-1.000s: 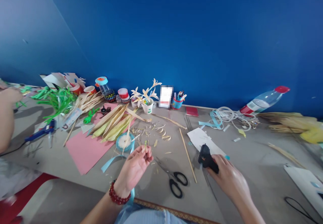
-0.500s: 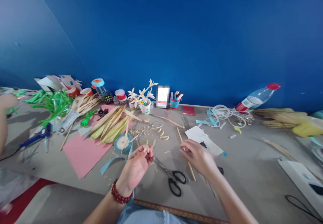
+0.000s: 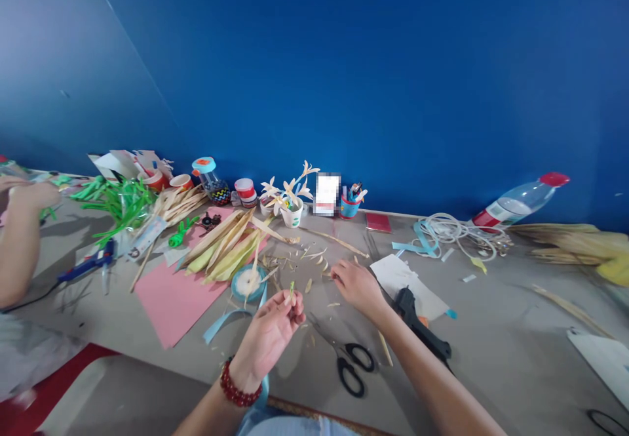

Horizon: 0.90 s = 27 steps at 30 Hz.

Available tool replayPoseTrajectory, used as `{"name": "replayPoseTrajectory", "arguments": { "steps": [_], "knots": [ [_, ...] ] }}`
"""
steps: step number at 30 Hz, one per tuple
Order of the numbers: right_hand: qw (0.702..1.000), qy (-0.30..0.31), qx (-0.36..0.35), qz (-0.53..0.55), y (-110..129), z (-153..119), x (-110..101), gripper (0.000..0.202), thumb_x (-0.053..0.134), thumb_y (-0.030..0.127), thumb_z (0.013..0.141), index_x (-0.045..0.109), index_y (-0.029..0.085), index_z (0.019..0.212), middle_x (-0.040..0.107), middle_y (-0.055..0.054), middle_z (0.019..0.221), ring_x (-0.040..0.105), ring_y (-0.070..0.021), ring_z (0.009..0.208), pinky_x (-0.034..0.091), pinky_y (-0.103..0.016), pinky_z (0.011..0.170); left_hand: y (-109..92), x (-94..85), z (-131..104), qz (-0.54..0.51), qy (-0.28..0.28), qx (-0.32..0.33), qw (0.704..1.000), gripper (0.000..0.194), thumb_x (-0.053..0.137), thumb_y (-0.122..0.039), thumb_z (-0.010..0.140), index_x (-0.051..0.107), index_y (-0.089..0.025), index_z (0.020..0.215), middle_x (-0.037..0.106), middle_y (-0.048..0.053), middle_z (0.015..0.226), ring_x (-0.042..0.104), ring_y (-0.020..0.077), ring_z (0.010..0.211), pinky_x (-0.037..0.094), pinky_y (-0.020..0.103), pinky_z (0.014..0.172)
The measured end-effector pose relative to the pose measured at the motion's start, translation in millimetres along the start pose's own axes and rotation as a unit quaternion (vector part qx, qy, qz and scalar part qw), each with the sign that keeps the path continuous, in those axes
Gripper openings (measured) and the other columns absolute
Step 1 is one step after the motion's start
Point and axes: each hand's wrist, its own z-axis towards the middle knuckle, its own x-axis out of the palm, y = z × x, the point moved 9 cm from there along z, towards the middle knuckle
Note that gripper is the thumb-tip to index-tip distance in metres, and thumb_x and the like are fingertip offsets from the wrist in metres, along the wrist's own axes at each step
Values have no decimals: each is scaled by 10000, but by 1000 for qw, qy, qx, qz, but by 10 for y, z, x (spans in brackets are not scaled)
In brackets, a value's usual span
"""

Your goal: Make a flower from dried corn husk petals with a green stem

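My left hand point(image 3: 276, 323), with a red bead bracelet at the wrist, is closed in a pinch. Between thumb and fingertips stands a small yellow-green strip point(image 3: 292, 287), its lower end hidden by the fingers. My right hand point(image 3: 358, 286) is low over the table, fingers bent down and drawn together beside several curled, pale husk pieces point(image 3: 322, 260). Whatever its fingertips hold, if anything, is too small to make out. Black-handled scissors point(image 3: 350, 377) lie between my forearms. A black glue gun point(image 3: 422, 324) and a thin stick point(image 3: 386, 349) lie by my right forearm.
Left of my hands are a blue ribbon roll point(image 3: 248, 283), corn husks point(image 3: 228, 247), pink paper point(image 3: 181, 301) and a blue glue gun point(image 3: 88, 267). White cups with husk flowers point(image 3: 291, 193) stand behind. A bottle point(image 3: 521, 203) leans at right. Another person's arm point(image 3: 24, 239) is far left.
My right hand has moved left and away from me, off the stick to the husk pieces, uncovering the black glue gun. My left hand still pinches the strip. The view has shifted slightly left.
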Motion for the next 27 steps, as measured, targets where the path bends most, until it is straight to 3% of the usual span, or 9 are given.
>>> {"name": "replayPoseTrajectory", "arguments": {
  "steps": [4,7,11,14,19,23,27],
  "knots": [
    [1000,0,-26,15,28,-107,-150,182,491,76,862,620,204,876,647,-60,981,585,-219,953,430,-329,899,53,64,27,-14,11,-17,1000,115,686,-150,854,647,-134,747,547,29,845,506,117,758,440,271,773],
    [996,-9,-47,82,62,-259,-384,144,509,99,864,592,217,862,650,-58,1054,575,-222,1007,429,-346,931,162,134,29,-47,21,-69,996,103,705,-145,836,649,-124,753,542,29,850,513,110,748,446,262,756],
    [969,23,-14,244,126,-464,-630,142,489,149,897,608,226,907,669,-17,901,613,-179,802,465,-278,715,358,304,-22,-84,52,-159,982,98,713,-141,826,647,-107,761,532,28,843,521,106,737,452,266,755],
    [947,22,-7,320,269,-569,-775,136,527,144,872,642,216,882,680,-17,879,615,-177,806,448,-255,675,447,421,-62,-90,68,-187,976,85,696,-140,837,650,-105,776,542,36,852,528,110,737,451,275,754],
    [924,-8,-28,381,461,-657,-914,137,538,134,864,654,204,881,675,-26,883,605,-174,801,446,-258,697,433,538,-69,-56,81,-148,984,91,690,-154,845,660,-101,777,556,49,842,530,124,744,445,289,756],
    [898,-24,-2,439,418,-692,-934,78,574,200,845,649,190,826,665,-26,804,590,-175,744,443,-265,662,387,592,-72,-21,97,-110,989,85,699,-160,842,673,-104,784,562,50,826,528,128,747,435,279,751],
    [870,7,36,492,365,-699,-840,84,619,230,819,685,178,813,681,-30,778,592,-171,712,442,-260,627,328,593,-66,10,88,-66,994,95,743,-178,810,687,-107,780,567,46,822,524,121,736,425,260,734]
  ]
}}
